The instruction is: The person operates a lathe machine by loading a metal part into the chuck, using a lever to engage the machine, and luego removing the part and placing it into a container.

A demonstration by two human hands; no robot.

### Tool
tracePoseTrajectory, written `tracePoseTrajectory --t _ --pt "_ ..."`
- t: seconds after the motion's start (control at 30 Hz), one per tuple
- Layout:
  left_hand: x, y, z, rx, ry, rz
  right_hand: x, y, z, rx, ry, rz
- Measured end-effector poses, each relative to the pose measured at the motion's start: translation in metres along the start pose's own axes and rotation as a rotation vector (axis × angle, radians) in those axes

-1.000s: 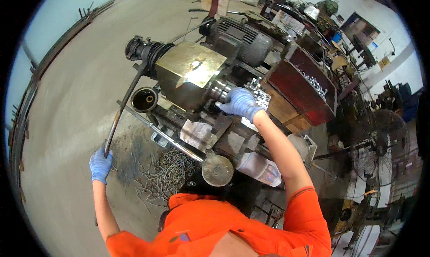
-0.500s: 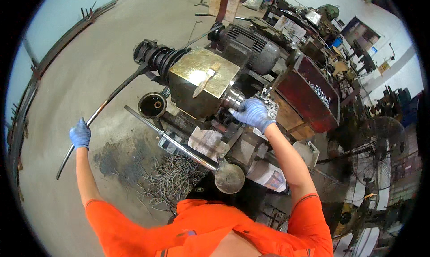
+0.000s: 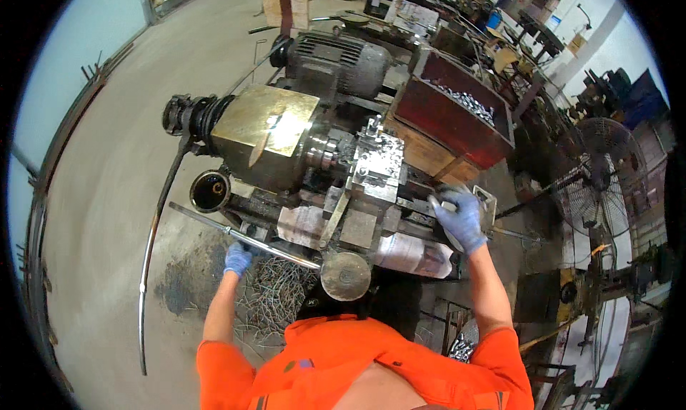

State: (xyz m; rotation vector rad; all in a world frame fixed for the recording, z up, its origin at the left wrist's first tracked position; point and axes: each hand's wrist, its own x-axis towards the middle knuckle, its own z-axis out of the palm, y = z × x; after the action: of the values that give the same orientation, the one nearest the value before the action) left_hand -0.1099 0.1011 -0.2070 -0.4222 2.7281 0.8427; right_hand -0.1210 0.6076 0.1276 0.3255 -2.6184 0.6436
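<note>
My left hand (image 3: pixel 237 258), in a blue-grey glove, is just below a long metal rod (image 3: pixel 268 249), near the wire-like metal scrap (image 3: pixel 275 292). Its fingers are too small and blurred to read, and contact with the rod is unclear. My right hand (image 3: pixel 461 218), gloved alike, has its thumb apart from its fingers, holding nothing I can see beside the machine's right end. Between them stands a lathe-like machine with a brass-coloured top plate (image 3: pixel 286 113), a round chuck (image 3: pixel 321 154) and a shiny tool block (image 3: pixel 379 160). A long dark lever (image 3: pixel 151 242) extends from its left end, untouched.
A red metal bin (image 3: pixel 450 117) of small shiny parts stands behind the tool block. An electric motor (image 3: pixel 336 63) sits at the back. A round disc (image 3: pixel 345 276) at the rod's end is close to my body. A caged fan (image 3: pixel 593 167) stands at right.
My left hand has let go of the long lever and moved right toward the rod. My right hand has left the chuck and moved right. The view has shifted too.
</note>
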Motion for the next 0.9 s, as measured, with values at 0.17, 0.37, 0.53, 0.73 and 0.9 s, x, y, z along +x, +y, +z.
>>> tracePoseTrajectory --t 0.17,0.37,0.53,0.73,0.9 --pt "0.040 -0.014 -0.028 0.493 0.053 0.218 -0.078 0.080 -0.022 -0.079 0.034 0.274" --pt "0.048 0.008 -0.059 0.779 -0.006 0.306 -0.133 0.163 -0.051 -0.087 0.141 0.499" --pt "0.029 0.003 -0.090 0.549 -0.036 0.091 -0.165 0.267 -0.087 -0.336 0.066 0.503" --pt "0.005 -0.045 -0.143 -0.207 0.236 0.006 -0.163 0.307 -0.103 -0.858 -0.361 0.602" --pt "-0.036 0.032 -0.188 -0.479 0.437 0.166 -0.166 0.319 -0.092 -0.820 -0.317 0.690"
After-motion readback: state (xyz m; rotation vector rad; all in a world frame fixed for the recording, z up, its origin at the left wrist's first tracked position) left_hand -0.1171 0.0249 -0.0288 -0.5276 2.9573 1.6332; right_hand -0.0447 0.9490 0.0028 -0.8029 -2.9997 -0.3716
